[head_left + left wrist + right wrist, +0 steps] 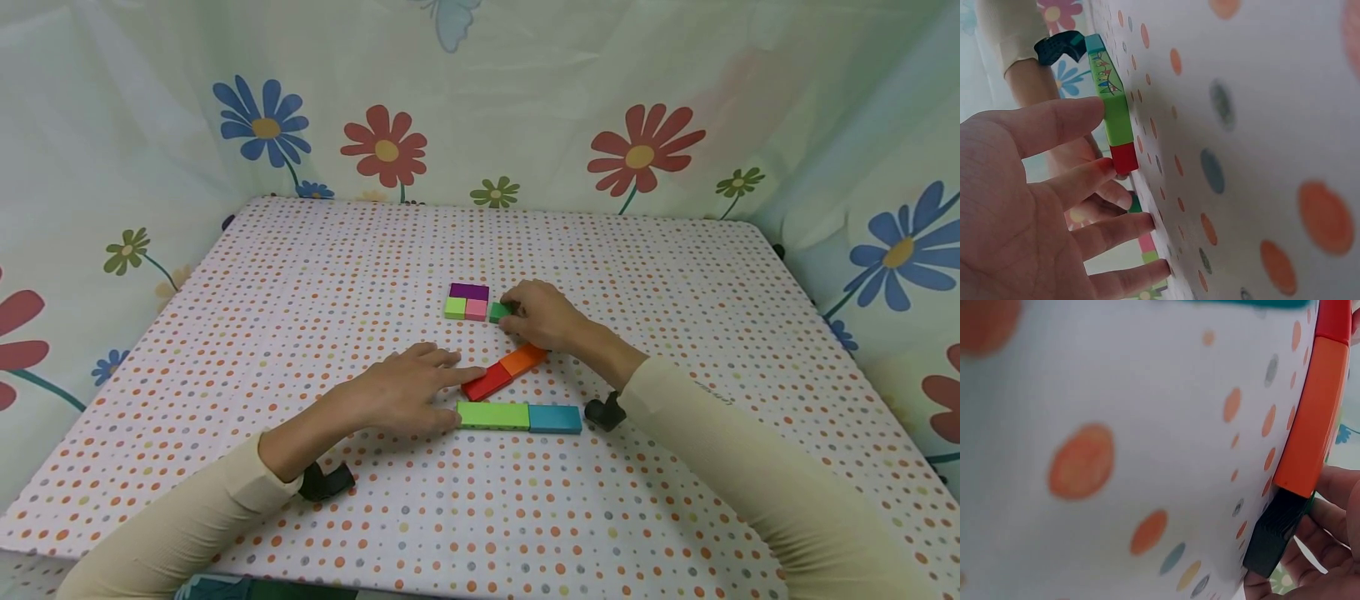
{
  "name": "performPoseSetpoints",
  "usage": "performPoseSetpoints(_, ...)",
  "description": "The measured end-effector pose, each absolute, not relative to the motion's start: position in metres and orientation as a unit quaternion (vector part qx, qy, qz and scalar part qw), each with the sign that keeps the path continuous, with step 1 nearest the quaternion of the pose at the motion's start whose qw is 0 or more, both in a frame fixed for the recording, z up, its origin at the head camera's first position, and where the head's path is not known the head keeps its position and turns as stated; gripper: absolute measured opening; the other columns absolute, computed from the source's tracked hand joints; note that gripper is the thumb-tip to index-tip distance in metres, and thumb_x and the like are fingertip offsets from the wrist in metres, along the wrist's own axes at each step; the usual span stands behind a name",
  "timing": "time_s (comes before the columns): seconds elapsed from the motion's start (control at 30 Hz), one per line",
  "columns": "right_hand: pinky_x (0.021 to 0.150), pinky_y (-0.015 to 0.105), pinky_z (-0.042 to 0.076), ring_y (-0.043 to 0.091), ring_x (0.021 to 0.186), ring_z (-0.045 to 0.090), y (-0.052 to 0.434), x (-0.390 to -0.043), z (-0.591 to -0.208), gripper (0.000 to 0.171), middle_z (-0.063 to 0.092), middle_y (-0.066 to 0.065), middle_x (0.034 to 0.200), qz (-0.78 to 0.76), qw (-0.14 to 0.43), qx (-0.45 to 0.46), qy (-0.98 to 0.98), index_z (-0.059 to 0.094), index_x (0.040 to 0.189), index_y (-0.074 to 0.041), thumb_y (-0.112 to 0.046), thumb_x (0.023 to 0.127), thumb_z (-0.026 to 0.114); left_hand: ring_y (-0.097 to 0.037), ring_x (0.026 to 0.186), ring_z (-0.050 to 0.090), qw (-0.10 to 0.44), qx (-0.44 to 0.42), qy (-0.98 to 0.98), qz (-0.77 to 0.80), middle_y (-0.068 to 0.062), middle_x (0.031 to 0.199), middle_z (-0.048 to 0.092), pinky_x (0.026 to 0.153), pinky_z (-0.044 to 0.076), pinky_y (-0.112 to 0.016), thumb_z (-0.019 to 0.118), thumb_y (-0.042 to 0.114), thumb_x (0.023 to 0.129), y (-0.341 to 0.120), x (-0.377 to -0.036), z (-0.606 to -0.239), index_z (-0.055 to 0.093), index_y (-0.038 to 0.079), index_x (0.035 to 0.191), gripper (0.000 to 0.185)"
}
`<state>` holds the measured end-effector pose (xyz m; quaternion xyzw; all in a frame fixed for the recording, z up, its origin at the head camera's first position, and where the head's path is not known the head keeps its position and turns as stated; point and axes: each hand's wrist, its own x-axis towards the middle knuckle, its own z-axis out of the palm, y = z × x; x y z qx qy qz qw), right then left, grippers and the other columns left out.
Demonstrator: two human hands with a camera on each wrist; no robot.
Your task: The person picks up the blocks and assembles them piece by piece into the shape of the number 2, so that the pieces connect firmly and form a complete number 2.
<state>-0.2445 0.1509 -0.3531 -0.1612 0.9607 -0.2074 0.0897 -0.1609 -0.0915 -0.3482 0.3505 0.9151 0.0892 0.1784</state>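
My right hand (546, 315) pinches a small dark green block (498, 312), whose dark end (1274, 536) shows beyond the orange block in the right wrist view. My left hand (405, 389) lies with fingers spread. Its index fingertip touches the red block (487, 382), and its thumb tip meets the left end of a long lime green block (492, 416). An orange block (523, 360) continues the red one in a slanted row. End to end with the lime block is a blue block (555, 419). In the left wrist view, printed bunting marks the lime block's side (1108, 84).
Just left of the dark green block sits a small group: a purple block (469, 292) behind a light green block (455, 308) and a pink block (476, 310). The table (360, 267) has a dotted cloth. Flowered curtains (525, 100) enclose its back and sides.
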Motion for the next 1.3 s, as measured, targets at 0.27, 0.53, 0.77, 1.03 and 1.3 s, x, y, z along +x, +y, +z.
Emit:
performPoseSetpoints(0.27, 0.091, 0.039, 0.052, 0.026, 0.102, 0.058, 0.157, -0.246, -0.354, 0.041, 0.065, 0.013, 0.12, -0.227, 0.097, -0.155, 0.957, 0.064, 0.133, 0.0, -0.021, 0.098, 0.068, -0.038, 0.15, 0.025, 0.18, 0.347, 0.916, 0.091, -0.007, 0.162, 0.037, 0.115, 0.029, -0.062, 0.062, 0.044, 0.095, -0.091, -0.161, -0.347, 0.04, 0.035, 0.157, 0.066)
performPoseSetpoints(0.53, 0.092, 0.04, 0.052, 0.027, 0.104, 0.06, 0.16, -0.249, -0.353, 0.041, 0.065, 0.015, 0.12, -0.232, 0.107, -0.155, 0.954, 0.064, 0.133, 0.001, -0.02, 0.098, 0.068, -0.037, 0.151, 0.025, 0.181, 0.345, 0.917, 0.09, -0.006, 0.162, 0.036, 0.115, 0.029, -0.062, 0.061, 0.044, 0.095, -0.091, -0.161, -0.348, 0.039, 0.036, 0.157, 0.067)
performPoseSetpoints(0.77, 0.092, 0.041, 0.052, 0.027, 0.103, 0.06, 0.162, -0.251, -0.352, 0.04, 0.065, 0.014, 0.119, -0.227, 0.114, -0.154, 0.955, 0.064, 0.133, 0.0, -0.019, 0.098, 0.068, -0.037, 0.15, 0.026, 0.179, 0.345, 0.917, 0.09, -0.006, 0.162, 0.037, 0.115, 0.029, -0.062, 0.061, 0.044, 0.095, -0.091, -0.16, -0.349, 0.04, 0.035, 0.157, 0.067)
performPoseSetpoints(1.03, 0.087, 0.039, 0.051, 0.027, 0.099, 0.06, 0.169, -0.253, -0.351, 0.039, 0.066, 0.014, 0.113, -0.226, 0.11, -0.147, 0.957, 0.064, 0.133, 0.0, -0.019, 0.098, 0.068, -0.036, 0.15, 0.026, 0.177, 0.342, 0.918, 0.093, -0.005, 0.162, 0.037, 0.114, 0.031, -0.063, 0.061, 0.043, 0.094, -0.091, -0.161, -0.349, 0.04, 0.036, 0.157, 0.066)
performPoseSetpoints(1.3, 0.083, 0.037, 0.049, 0.027, 0.099, 0.058, 0.172, -0.256, -0.35, 0.042, 0.066, 0.015, 0.112, -0.219, 0.118, -0.125, 0.96, 0.064, 0.135, -0.003, -0.021, 0.098, 0.069, -0.035, 0.149, 0.027, 0.174, 0.343, 0.919, 0.091, -0.005, 0.162, 0.037, 0.113, 0.031, -0.064, 0.061, 0.043, 0.094, -0.091, -0.161, -0.35, 0.04, 0.036, 0.157, 0.066)
